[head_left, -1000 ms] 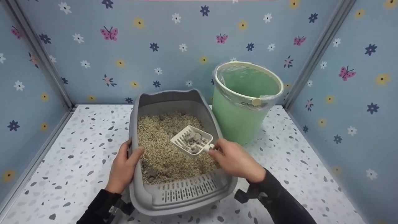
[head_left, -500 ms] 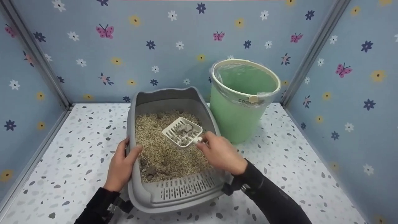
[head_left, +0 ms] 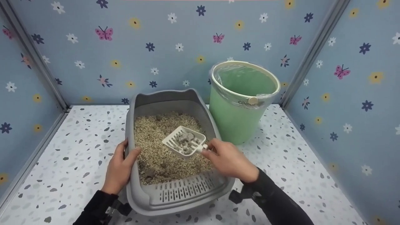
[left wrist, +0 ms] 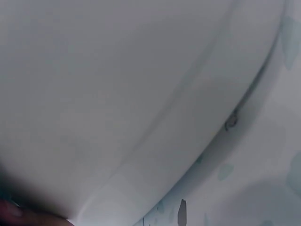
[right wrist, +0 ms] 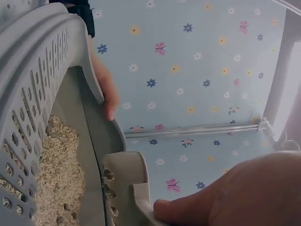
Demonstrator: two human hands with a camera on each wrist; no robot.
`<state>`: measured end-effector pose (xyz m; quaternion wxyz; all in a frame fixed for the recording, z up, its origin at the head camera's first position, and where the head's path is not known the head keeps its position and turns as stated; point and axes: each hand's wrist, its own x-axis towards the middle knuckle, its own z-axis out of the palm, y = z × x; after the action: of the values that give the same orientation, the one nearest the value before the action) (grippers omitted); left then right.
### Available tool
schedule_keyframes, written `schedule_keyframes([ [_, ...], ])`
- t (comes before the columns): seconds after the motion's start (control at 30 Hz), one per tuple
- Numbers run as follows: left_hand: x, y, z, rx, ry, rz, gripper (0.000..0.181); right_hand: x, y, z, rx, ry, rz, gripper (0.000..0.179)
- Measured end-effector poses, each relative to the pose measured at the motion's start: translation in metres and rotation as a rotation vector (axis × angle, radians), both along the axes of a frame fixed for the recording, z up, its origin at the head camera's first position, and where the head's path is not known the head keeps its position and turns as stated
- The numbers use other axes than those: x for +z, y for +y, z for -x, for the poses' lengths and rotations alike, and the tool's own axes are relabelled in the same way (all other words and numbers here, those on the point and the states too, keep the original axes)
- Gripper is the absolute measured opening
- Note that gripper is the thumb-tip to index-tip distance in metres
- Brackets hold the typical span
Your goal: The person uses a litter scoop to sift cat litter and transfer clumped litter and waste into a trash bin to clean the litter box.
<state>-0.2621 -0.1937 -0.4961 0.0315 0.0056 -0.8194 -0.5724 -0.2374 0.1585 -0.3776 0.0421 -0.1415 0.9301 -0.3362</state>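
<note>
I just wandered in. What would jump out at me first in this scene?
Probably the pale scoop, full of grey clumps, held by the right hand over the litter in the grey tray. Next, the tall green bin with its clear liner, to the tray's right. Behind them, the blue wall carries flowers and pink butterflies.

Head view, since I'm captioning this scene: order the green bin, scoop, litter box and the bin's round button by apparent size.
1. Litter box
2. Green bin
3. Scoop, handle partly hidden by the right hand
4. Round button
</note>
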Motion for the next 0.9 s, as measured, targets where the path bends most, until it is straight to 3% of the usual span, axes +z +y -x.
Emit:
schedule_keyframes([
  [0.23,-0.003,0.002,0.001,-0.007,0.017,-0.003,0.092,-0.014,-0.003,0.007,0.004,0.001,0.000,0.018],
  [0.4,-0.006,0.004,0.001,0.003,0.012,-0.010,0.092,-0.010,0.008,0.010,0.003,0.035,0.010,0.019],
  [0.6,-0.005,0.006,0.006,-0.004,0.006,0.007,0.092,0.012,0.019,0.022,-0.020,0.103,-0.001,0.020],
  [0.9,-0.008,0.003,0.003,0.002,-0.004,0.016,0.093,0.065,0.038,0.036,-0.074,0.178,-0.007,0.022],
])
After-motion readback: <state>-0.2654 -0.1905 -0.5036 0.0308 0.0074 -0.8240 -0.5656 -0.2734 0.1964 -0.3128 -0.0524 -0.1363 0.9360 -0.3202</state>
